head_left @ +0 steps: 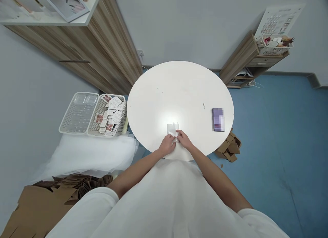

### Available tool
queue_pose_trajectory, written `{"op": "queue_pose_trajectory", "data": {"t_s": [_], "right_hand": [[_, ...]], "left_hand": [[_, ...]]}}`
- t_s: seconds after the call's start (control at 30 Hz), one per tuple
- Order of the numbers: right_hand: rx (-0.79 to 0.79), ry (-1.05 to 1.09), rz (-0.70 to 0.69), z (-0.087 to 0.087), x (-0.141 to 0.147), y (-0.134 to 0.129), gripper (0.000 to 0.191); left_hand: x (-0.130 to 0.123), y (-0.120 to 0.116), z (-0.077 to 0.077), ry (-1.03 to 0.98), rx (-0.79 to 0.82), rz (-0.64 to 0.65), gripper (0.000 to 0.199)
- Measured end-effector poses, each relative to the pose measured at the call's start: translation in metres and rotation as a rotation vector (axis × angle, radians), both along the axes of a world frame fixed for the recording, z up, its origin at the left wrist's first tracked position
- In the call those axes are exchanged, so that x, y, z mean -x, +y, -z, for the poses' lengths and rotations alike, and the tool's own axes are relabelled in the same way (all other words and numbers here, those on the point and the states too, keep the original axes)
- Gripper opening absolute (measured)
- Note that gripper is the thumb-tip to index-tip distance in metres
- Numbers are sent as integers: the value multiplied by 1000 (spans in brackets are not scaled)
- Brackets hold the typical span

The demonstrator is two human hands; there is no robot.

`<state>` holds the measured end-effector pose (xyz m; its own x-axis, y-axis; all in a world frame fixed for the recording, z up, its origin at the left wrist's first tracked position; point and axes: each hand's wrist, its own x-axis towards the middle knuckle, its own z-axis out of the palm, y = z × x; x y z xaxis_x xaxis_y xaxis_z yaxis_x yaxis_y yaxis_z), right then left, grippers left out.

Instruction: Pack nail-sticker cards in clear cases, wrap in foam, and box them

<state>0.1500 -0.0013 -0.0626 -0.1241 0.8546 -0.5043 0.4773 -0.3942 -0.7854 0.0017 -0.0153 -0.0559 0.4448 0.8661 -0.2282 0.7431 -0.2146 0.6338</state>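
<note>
A small, squarish white packet [171, 129], made of or covered in thin, crinkled sheet, lies near the front edge of the round white table [176, 81]. Ragged corners stick up at its top edge. My left hand [167, 144] is at its lower left, with the fingers bent and closed on the near edge. From the right, my right hand [184, 140] pinches the packet's side with thumb and fingertips. What is inside the wrapping, if anything, cannot be made out.
A pixelated purple box-like item [217, 120] lies at the table's right. Left of the table, a white basket [92, 130] holds many printed cards; another basket [67, 128] holds clear plastic pieces. White foam sheets [94, 152] and cardboard [46, 207] lie nearer. Cardboard boxes [229, 147] stand on the floor.
</note>
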Motion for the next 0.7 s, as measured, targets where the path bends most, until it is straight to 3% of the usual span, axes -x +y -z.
{"op": "queue_pose_trajectory", "data": {"t_s": [0.2, 0.37, 0.5, 0.57, 0.7], "right_hand": [[-44, -152, 66, 9, 9, 3, 39], [-48, -104, -2, 13, 5, 1, 39], [-134, -196, -63, 6, 2, -7, 45], [-265, -297, -136, -1, 1, -11, 52], [-455, -411, -448, -11, 1, -12, 73]], "left_hand": [[14, -15, 1, 4, -110, 251, 44], [24, 1, 4, 12, -171, 73, 34], [17, 15, 6, 114, -208, 94, 40], [14, 17, 7, 147, -217, 115, 44], [12, 16, 9, 166, -200, 110, 44]]}}
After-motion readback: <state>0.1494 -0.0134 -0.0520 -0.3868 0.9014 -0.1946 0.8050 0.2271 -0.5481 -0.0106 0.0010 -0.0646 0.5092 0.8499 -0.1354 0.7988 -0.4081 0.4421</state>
